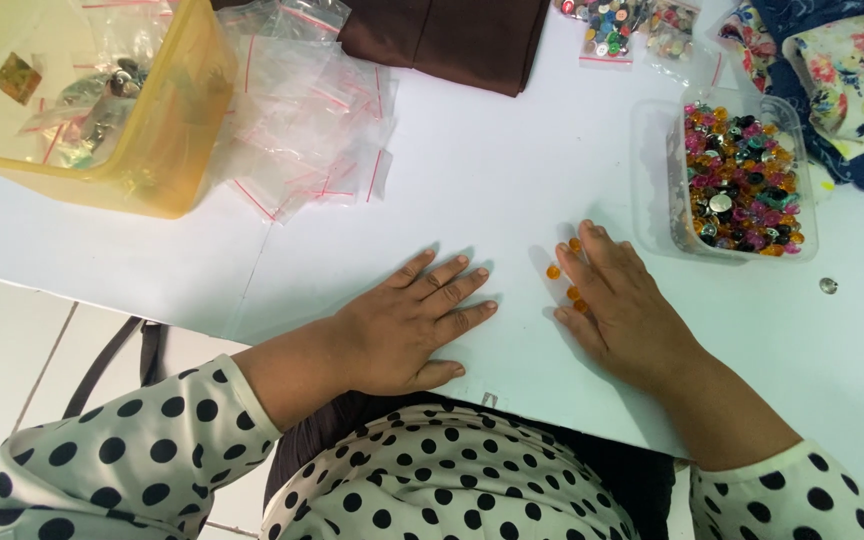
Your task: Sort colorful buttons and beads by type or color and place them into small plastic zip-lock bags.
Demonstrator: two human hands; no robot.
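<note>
Resting flat on the white surface point(512, 180), both hands lie palm down with fingers spread, holding nothing. The left hand point(407, 325) sits on bare surface near the front edge, well apart from the other things. The right hand point(622, 300) covers a small cluster of orange beads point(553, 271); about 4 of them show at its fingertips and along its inner edge, and whether more lie under the palm cannot be told. Just beside the right hand's fingertips stands a clear plastic container point(652, 160) filled with mixed beads in pink, orange, green and silver. A single silver button point(828, 285) lies on the surface to the right of that container. At the far left, a yellow plastic tub point(167, 150) holds small bags, and a loose pile of clear zip bags point(307, 110) lies beside it. Folded brown cloth point(452, 40), bagged buttons point(607, 30) and floral fabric point(852, 80) lie along the far edge.
</note>
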